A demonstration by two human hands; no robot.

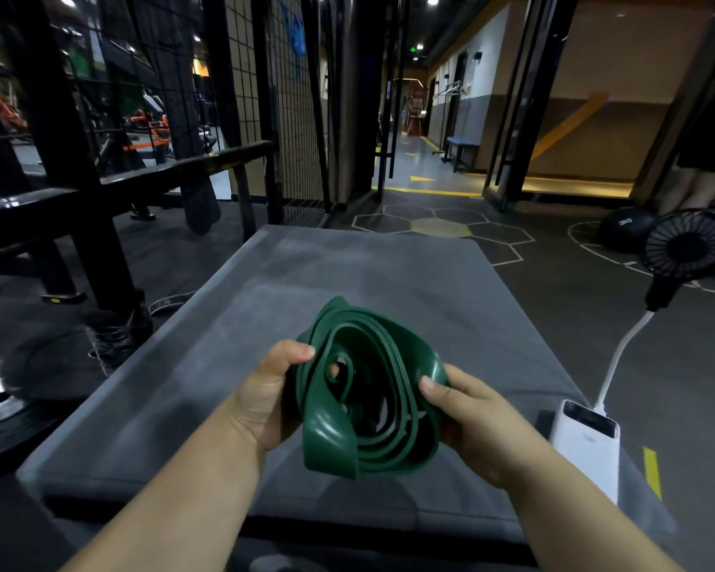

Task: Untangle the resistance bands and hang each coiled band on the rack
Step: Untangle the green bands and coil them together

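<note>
A green resistance band (368, 390) is held above the near part of a grey pad (347, 274), gathered into several loose loops. Its left edge is pinched by the left hand (265, 394), thumb on top, and its right edge is gripped by the right hand (471, 414), fingers curled around the loops. The band appears free of knots and largely coiled, so the untangling is judged to be nearly done for this one. The hanging is not yet done, and no band is seen on any hook in view. Whether other bands are left cannot be told.

A white power bank (587, 447) is laid on the pad's right edge, and a white cable (620, 357) is run from it up to a small black fan (686, 245). A weight plate (1, 394) is seen on the dark floor at left. Beyond it a black frame (58, 130) is set, probably the rack, with a wire mesh panel (298, 117) behind. A medicine ball (624, 229) is placed at far right, and a lit corridor (422, 158) is seen at the back.
</note>
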